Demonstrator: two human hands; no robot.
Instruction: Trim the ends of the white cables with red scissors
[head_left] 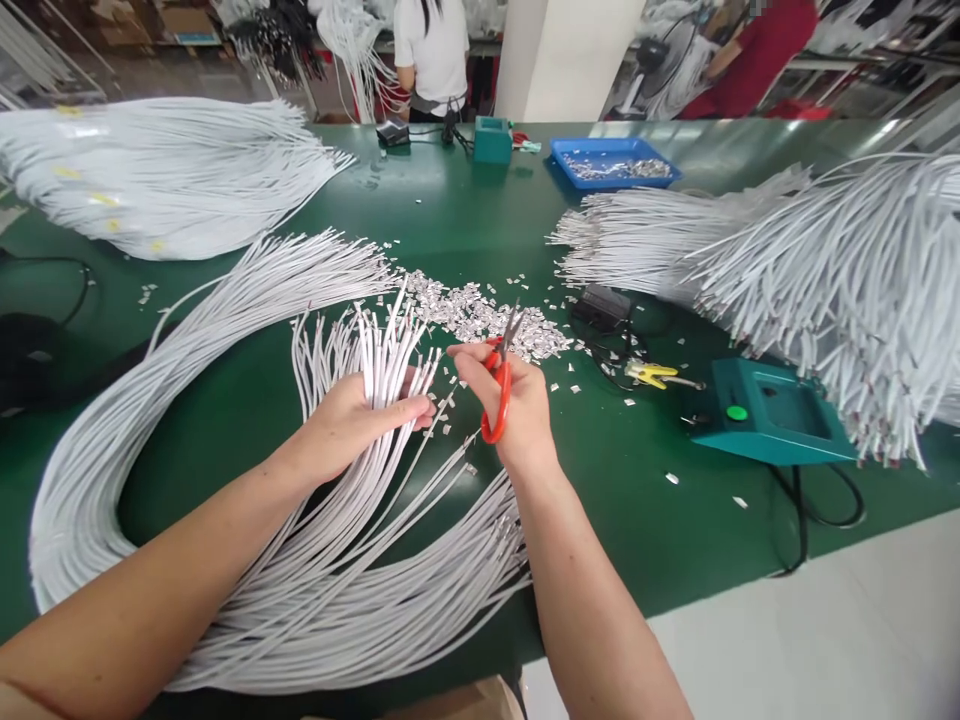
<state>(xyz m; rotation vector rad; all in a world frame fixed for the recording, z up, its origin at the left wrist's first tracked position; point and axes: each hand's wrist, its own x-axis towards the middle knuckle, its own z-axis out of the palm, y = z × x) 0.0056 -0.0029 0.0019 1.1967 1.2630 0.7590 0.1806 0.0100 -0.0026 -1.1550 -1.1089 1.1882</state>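
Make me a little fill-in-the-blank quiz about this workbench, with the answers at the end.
1. The left hand grips a bunch of cables coloured ____.
2. The right hand holds a pair of ____.
3. The tray near the far edge of the table is ____ in colour.
4. The clip beside the nearer green box has ____ handles.

Missing words: white; scissors; blue; yellow.

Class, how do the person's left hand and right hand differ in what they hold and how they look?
The left hand grips a bunch of white cables; the right hand holds red-handled scissors. The left hand's fingers are partly hidden behind its cables, while the right hand is largely in view. Both are bare and over the green table.
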